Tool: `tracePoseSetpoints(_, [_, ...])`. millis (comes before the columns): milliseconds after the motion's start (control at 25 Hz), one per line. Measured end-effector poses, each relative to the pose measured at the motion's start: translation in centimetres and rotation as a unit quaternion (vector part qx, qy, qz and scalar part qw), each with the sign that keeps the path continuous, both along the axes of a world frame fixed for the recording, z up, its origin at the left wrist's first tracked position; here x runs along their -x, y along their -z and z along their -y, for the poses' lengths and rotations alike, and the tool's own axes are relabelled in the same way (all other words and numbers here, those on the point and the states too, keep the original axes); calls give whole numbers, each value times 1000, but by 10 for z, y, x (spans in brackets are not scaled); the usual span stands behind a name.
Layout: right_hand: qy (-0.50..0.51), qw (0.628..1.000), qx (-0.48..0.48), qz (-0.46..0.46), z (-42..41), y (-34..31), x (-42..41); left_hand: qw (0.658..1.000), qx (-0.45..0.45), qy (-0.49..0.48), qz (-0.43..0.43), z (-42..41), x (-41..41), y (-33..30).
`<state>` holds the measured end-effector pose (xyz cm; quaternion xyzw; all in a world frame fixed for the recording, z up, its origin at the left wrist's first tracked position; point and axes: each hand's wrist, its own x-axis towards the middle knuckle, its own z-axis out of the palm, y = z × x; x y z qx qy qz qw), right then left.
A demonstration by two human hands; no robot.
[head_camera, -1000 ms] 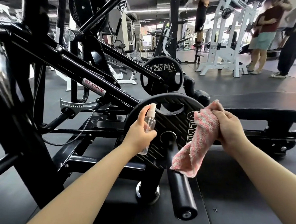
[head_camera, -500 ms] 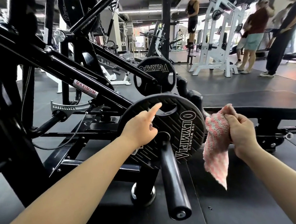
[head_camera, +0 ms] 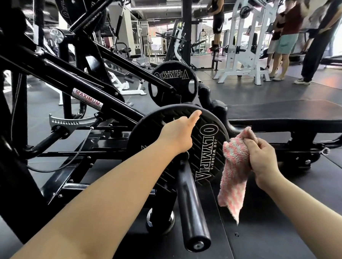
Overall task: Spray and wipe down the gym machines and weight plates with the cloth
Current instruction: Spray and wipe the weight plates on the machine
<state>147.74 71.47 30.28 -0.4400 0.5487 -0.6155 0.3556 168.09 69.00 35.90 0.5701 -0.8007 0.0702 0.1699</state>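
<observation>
A black Olympia weight plate [head_camera: 206, 151] sits on the machine's black loading bar [head_camera: 191, 209], which points toward me. My left hand [head_camera: 178, 133] is in front of the plate's face, fingers curled, thumb pointing up at the rim. The spray bottle it held a second ago is hidden behind the hand. My right hand [head_camera: 264, 156] grips a pink and white cloth [head_camera: 233, 172] just right of the plate's edge; the cloth hangs down loose, apart from the plate. A second Olympia plate [head_camera: 169, 77] is mounted farther back.
The black machine frame [head_camera: 69, 80] with a "MAXIMUM" label fills the left. A black padded bench [head_camera: 286, 113] runs to the right behind the plate. A white rack [head_camera: 243, 60] and several standing people [head_camera: 286, 36] are at the back right. Dark rubber floor lies below.
My right hand drew the cloth off the plate's face to the right, where it now hangs. My left hand turned and rose toward the rim, hiding the spray bottle.
</observation>
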Motion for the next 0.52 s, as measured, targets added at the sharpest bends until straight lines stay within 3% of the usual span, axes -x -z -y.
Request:
tracePoseSetpoints(320, [-5,1000,-9,22,1,15,13,999,-24,25,12,6,24,3])
tracePoseSetpoints(520, [-12,1000,-6,21,5,25,20,999,-23,-28,-32,7,12,14])
